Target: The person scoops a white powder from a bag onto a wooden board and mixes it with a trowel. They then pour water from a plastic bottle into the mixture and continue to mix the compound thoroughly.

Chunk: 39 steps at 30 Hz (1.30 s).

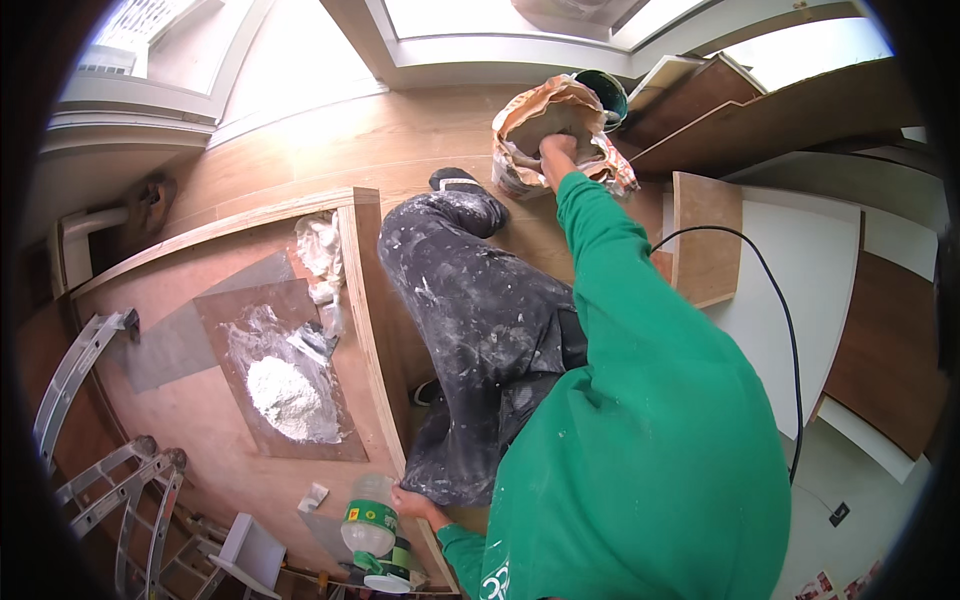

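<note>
My right hand (559, 150) reaches into an opened paper sack (517, 169) on the wood floor; its fingertips are hidden in the sack. My left hand (414, 502) rests at the edge of a wooden panel (300, 480), beside a clear plastic bottle (369, 521) with a green label; whether it touches the bottle I cannot tell. On the panel, a mound of white powder (283, 397) lies on a brown board (277, 446). A scraper-like tool (315, 343) smeared with white lies next to the mound. A crumpled whitish plastic bag (319, 251) is near the panel's corner.
A dark green bucket (606, 94) stands behind the sack. Wooden boards (780, 112) lean at the upper right. A black cable (784, 307) curves over white panels (802, 277) at the right. Aluminium ladders (75, 382) are at the left. A tub with a white lid (388, 583) is near the bottle.
</note>
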Each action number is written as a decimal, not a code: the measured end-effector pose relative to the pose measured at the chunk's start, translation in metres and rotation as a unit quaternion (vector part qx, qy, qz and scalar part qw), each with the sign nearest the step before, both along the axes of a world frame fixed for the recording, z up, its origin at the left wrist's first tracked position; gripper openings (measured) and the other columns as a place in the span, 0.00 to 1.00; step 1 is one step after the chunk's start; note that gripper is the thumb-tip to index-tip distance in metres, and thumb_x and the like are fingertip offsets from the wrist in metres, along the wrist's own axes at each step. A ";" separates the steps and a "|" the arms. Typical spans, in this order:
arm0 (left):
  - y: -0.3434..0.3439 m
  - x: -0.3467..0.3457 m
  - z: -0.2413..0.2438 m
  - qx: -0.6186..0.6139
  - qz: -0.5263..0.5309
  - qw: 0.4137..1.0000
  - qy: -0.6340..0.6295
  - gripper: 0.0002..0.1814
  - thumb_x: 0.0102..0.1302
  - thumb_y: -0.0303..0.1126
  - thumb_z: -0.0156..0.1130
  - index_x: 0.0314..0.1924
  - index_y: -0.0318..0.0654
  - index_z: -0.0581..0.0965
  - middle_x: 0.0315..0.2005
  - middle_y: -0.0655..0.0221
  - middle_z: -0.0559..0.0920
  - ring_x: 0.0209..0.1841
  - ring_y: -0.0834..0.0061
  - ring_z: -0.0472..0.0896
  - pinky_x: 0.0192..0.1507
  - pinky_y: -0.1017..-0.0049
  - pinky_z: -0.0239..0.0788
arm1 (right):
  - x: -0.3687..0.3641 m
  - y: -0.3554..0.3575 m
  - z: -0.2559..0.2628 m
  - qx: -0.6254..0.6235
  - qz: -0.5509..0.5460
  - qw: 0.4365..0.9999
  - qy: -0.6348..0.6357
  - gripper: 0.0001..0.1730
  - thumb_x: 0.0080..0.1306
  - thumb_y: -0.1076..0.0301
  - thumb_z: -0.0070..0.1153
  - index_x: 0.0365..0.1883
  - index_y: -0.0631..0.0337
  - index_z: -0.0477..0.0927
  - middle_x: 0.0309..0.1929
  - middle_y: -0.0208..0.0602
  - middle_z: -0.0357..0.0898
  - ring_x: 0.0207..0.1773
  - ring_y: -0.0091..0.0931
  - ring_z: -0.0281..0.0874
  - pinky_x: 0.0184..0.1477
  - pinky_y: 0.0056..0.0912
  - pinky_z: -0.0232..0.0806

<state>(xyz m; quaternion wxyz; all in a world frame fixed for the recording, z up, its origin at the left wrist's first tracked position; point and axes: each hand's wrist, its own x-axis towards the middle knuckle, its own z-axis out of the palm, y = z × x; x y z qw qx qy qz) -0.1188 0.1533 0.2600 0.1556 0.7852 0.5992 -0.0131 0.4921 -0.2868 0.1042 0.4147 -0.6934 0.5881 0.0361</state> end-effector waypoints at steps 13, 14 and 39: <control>0.003 0.000 0.000 0.007 0.010 1.000 0.025 0.22 0.67 0.40 0.47 0.43 0.29 0.82 0.39 0.50 0.84 0.42 0.54 0.81 0.49 0.63 0.69 | 0.002 -0.022 -0.076 0.240 -0.125 0.948 -0.167 0.15 0.67 0.69 0.45 0.47 0.64 0.79 0.48 0.49 0.80 0.48 0.43 0.79 0.47 0.44 0.73; 0.003 0.003 0.001 0.006 0.018 1.000 0.009 0.22 0.67 0.40 0.47 0.43 0.29 0.82 0.39 0.51 0.85 0.42 0.54 0.81 0.49 0.63 0.69 | -0.002 -0.021 -0.083 0.269 -0.155 0.933 -0.184 0.15 0.67 0.69 0.45 0.47 0.64 0.79 0.48 0.49 0.80 0.47 0.42 0.79 0.46 0.44 0.73; 0.000 0.000 -0.010 0.003 0.112 0.990 -0.081 0.21 0.67 0.41 0.52 0.42 0.29 0.83 0.35 0.50 0.85 0.38 0.54 0.81 0.45 0.62 0.69 | 0.009 -0.067 -0.104 0.403 -0.104 0.860 -0.294 0.19 0.65 0.81 0.38 0.55 0.73 0.69 0.54 0.52 0.72 0.54 0.42 0.75 0.60 0.57 0.67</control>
